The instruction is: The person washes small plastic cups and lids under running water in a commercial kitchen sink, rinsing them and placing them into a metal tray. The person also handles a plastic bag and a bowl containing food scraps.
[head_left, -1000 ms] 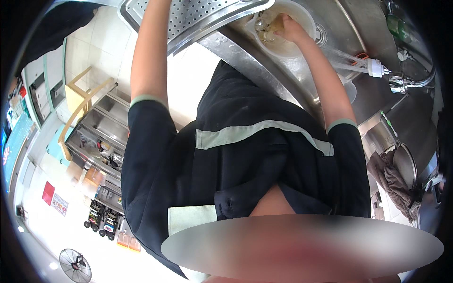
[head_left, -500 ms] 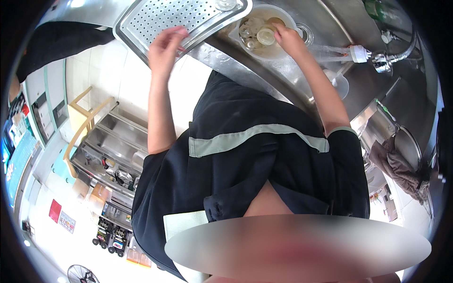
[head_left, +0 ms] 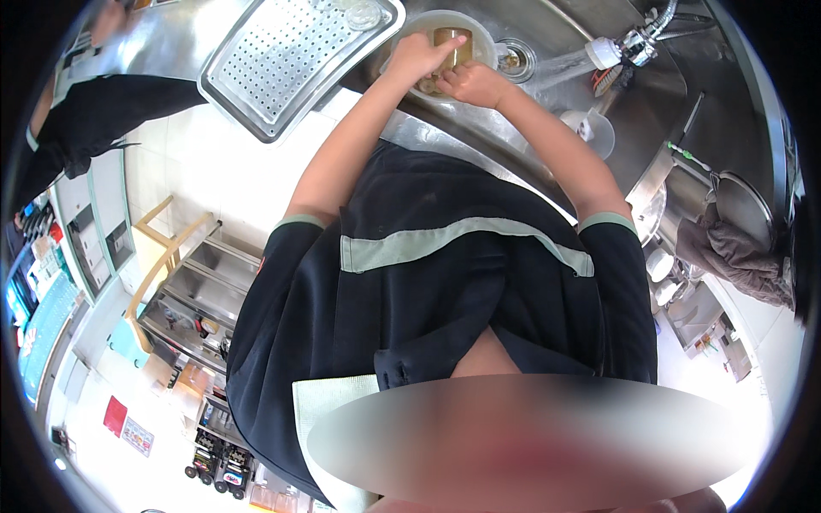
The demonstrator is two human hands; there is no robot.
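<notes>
At your steel sink (head_left: 492, 130)'s left edge, the perforated tray (head_left: 282, 73) crowds the white tub (head_left: 489, 41); a sideways elbow could bump it. At the tub, your left hand (head_left: 416, 58) is half closed on the amber jar (head_left: 451, 41); your right hand (head_left: 473, 84) curls near it, its hold unclear. Wet glass could slip and strike the tub. A clear cup (head_left: 363, 15) occupies the tray's far-right corner.

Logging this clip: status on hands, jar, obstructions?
Left hand on amber jar; right hand at its near end. Jar inside white tub's outline. Faucet running alongside; no visible obstruction.
</notes>
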